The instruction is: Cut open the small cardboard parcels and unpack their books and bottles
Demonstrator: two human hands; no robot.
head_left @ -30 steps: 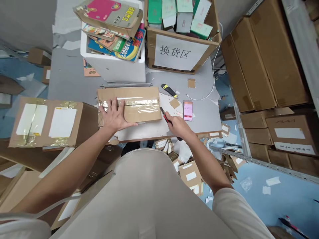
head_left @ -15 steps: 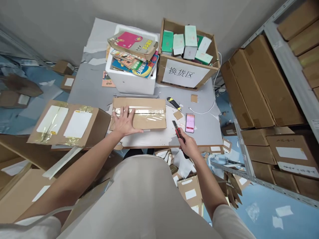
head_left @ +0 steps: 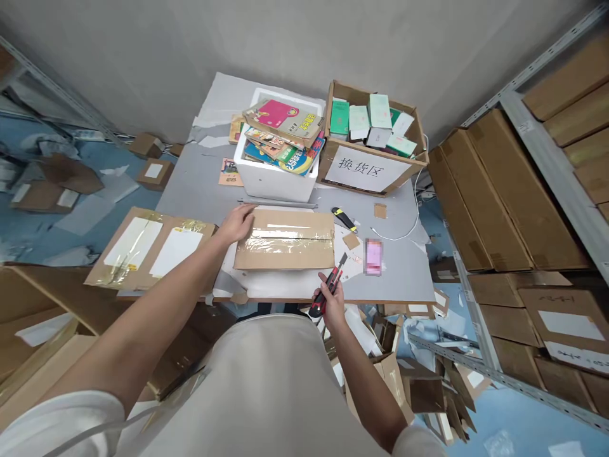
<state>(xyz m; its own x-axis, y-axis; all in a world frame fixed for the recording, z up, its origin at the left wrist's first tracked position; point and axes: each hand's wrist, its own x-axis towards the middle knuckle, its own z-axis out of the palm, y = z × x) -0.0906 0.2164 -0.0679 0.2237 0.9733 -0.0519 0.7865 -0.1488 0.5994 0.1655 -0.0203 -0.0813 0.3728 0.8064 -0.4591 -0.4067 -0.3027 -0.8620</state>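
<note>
A taped cardboard box (head_left: 285,254) lies flat at the front of the table, clear tape running along its top seam. My left hand (head_left: 238,224) grips its far left corner, fingers curled at the edge. My right hand (head_left: 333,298) holds a red and black utility knife (head_left: 328,292) by the handle, palm turned up. The blade is out and points up towards the box's near right corner, apart from it. A second, yellow and black utility knife (head_left: 344,219) rests on the table beyond the box's right end.
A phone (head_left: 373,256) and cardboard scraps (head_left: 351,241) lie to the right. Behind stand a white foam box (head_left: 276,184) of books and an open carton (head_left: 328,152) of green and white boxes. A labelled parcel (head_left: 204,244) stands left; loaded shelves (head_left: 518,127) flank the right.
My left hand has slid from the box's top to its far left corner. My right hand has turned palm up and drawn nearer my body with the knife. The view has shifted.
</note>
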